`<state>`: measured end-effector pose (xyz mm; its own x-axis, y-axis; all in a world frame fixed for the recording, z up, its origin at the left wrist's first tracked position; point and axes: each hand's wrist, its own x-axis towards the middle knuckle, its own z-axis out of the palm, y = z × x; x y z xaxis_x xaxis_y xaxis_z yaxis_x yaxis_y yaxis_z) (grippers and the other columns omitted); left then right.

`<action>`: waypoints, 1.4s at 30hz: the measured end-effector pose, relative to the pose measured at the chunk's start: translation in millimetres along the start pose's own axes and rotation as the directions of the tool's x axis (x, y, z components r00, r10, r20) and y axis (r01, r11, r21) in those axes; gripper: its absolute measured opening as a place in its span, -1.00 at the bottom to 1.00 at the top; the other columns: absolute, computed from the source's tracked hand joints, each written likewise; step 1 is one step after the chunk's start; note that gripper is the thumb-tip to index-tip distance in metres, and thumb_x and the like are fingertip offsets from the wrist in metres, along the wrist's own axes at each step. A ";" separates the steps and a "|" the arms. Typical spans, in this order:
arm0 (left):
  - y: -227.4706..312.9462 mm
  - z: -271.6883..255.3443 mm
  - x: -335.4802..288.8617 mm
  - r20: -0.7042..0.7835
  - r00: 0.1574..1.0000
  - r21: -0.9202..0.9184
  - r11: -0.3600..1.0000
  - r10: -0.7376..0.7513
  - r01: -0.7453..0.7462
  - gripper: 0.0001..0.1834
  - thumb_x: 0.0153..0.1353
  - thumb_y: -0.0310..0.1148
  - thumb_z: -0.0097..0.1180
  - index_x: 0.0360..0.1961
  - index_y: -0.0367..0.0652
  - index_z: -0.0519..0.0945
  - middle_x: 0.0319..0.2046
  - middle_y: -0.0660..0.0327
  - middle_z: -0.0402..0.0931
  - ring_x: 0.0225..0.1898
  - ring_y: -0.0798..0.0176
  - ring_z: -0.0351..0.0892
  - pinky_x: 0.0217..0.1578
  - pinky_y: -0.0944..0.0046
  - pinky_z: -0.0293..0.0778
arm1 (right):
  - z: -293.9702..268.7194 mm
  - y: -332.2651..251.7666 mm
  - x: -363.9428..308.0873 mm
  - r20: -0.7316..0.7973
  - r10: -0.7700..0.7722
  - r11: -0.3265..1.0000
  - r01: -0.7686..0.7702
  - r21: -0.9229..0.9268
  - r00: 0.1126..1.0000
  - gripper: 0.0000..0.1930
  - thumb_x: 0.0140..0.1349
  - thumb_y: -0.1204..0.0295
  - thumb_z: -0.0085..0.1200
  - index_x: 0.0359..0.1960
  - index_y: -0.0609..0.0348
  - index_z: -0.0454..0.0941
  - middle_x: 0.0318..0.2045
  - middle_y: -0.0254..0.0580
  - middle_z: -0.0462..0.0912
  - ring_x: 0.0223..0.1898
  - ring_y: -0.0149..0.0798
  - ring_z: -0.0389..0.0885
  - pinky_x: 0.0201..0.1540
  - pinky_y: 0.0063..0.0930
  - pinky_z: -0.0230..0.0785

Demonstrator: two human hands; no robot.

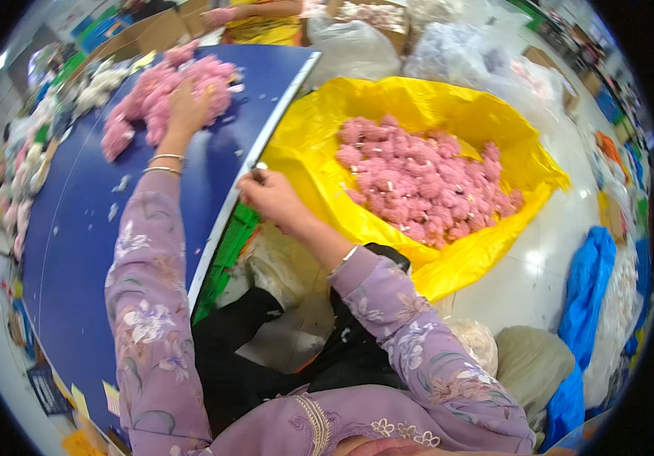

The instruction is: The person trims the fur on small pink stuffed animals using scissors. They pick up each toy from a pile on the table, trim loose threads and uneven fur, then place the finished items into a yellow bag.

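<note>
My left hand (187, 106) reaches over the blue tabletop (137, 251) into a pile of fluffy pink plush pieces (148, 91). Its fingers sink into the fluff and close on a pink plush piece, though the fingertips are partly hidden. By the table's white edge (220, 220), my right hand (270, 196) is closed around something small with a dark part, too small to name. Right of the table, a large yellow sack (494, 262) lies spread open, holding many pink plush pieces (425, 171) with small white tags.
Bits of fluff dot the tabletop. Pale plush items (102, 83) line its far left side. A green crate (228, 262) sits below the table edge. Clear plastic bags (353, 49) stand behind the sack; blue plastic (589, 281) lies at the right. Another person's arm (258, 11) shows at the back.
</note>
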<state>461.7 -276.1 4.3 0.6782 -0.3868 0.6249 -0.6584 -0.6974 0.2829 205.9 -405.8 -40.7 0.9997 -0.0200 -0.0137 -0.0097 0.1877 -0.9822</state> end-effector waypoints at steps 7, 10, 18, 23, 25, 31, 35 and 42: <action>-43.0 27.9 22.7 0.440 0.894 0.102 0.993 -0.092 0.052 -0.41 0.13 -0.09 0.02 0.12 -0.24 0.41 -0.12 -0.20 0.55 -0.05 -0.29 0.51 0.05 -0.04 0.37 | -8.5 -6.5 -2.9 0.008 -0.029 1.000 0.029 -0.004 1.000 -0.81 0.21 0.34 0.03 -0.41 0.21 0.52 -0.58 -0.40 0.51 -0.53 -0.53 0.40 -0.47 -0.58 0.25; -40.5 23.3 15.7 0.522 0.853 0.106 0.993 -0.021 -0.041 -0.49 0.04 -0.15 0.09 -0.03 -0.26 0.50 -0.21 -0.23 0.57 -0.14 -0.28 0.56 -0.08 -0.06 0.44 | -8.9 -1.0 2.0 0.016 -0.040 0.999 0.041 -0.031 0.999 -0.83 0.21 0.35 0.03 -0.41 0.22 0.52 -0.59 -0.40 0.51 -0.54 -0.53 0.40 -0.48 -0.59 0.25; -40.2 -5.2 -44.3 0.390 0.904 0.262 0.962 -0.176 0.074 -0.59 0.03 -0.21 0.17 -0.21 -0.36 0.55 -0.32 -0.26 0.57 -0.18 -0.28 0.57 -0.17 -0.05 0.48 | -6.7 1.0 0.7 -0.008 -0.165 0.981 0.163 -0.105 0.986 -0.80 0.20 0.36 0.03 -0.49 0.24 0.48 -0.62 -0.36 0.49 -0.56 -0.49 0.41 -0.48 -0.51 0.29; -3.8 -98.6 -62.3 0.400 0.914 -0.022 0.997 -0.061 0.076 -0.70 0.27 -0.25 0.00 -0.25 -0.34 0.54 -0.30 0.02 0.57 -0.26 -0.07 0.56 -0.23 0.08 0.47 | -9.7 13.4 6.3 -0.067 -0.247 0.959 0.234 -0.159 0.967 -0.82 0.20 0.37 0.02 -0.47 0.24 0.49 -0.62 -0.36 0.50 -0.55 -0.50 0.42 -0.49 -0.52 0.29; -6.4 -140.6 -82.3 0.386 0.845 -0.184 0.866 -0.370 0.464 -0.65 0.34 -0.19 -0.04 -0.20 -0.31 0.55 -0.43 0.20 0.56 -0.40 0.05 0.53 -0.31 0.10 0.47 | -11.1 7.2 5.2 -0.085 -0.218 0.970 0.206 -0.130 0.972 -0.82 0.20 0.37 0.02 -0.46 0.24 0.49 -0.62 -0.36 0.49 -0.56 -0.50 0.41 -0.51 -0.53 0.29; 36.6 -190.5 -151.3 0.495 0.866 0.257 0.964 -0.072 -0.066 -0.62 0.26 -0.22 0.00 0.04 -0.17 0.50 -0.24 0.08 0.60 -0.15 -0.05 0.59 -0.11 0.17 0.45 | -3.5 10.0 5.9 -0.114 -0.199 0.978 0.189 -0.092 0.973 -0.80 0.13 0.39 0.03 -0.54 0.29 0.51 -0.67 -0.24 0.51 -0.58 -0.40 0.45 -0.48 -0.40 0.31; 0.7 -209.9 -181.6 0.271 0.928 -0.266 0.906 -0.257 0.329 -0.62 0.20 -0.29 0.07 0.03 -0.18 0.48 -0.26 0.08 0.61 -0.23 -0.02 0.62 -0.24 0.20 0.47 | 4.5 0.0 2.0 -0.098 -0.198 0.980 0.194 -0.048 0.975 -0.80 0.12 0.40 0.02 -0.57 0.28 0.50 -0.67 -0.28 0.50 -0.59 -0.43 0.43 -0.50 -0.42 0.29; 104.7 -205.1 -201.6 0.377 0.901 0.004 0.973 -0.215 0.231 -0.63 0.15 -0.25 0.12 -0.02 -0.10 0.49 -0.16 -0.03 0.59 -0.16 -0.14 0.57 -0.22 0.06 0.49 | 12.8 2.5 -6.3 0.070 -0.049 0.999 0.050 -0.001 0.996 -0.69 0.19 0.18 0.09 -0.54 0.16 0.49 -0.66 -0.37 0.48 -0.63 -0.47 0.38 -0.55 -0.49 0.23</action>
<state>189.1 -147.4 57.2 0.8756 -0.4259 0.2278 -0.4830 -0.7701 0.4168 199.9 -392.7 -40.6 0.9980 0.0399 0.0481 0.0399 0.1854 -0.9819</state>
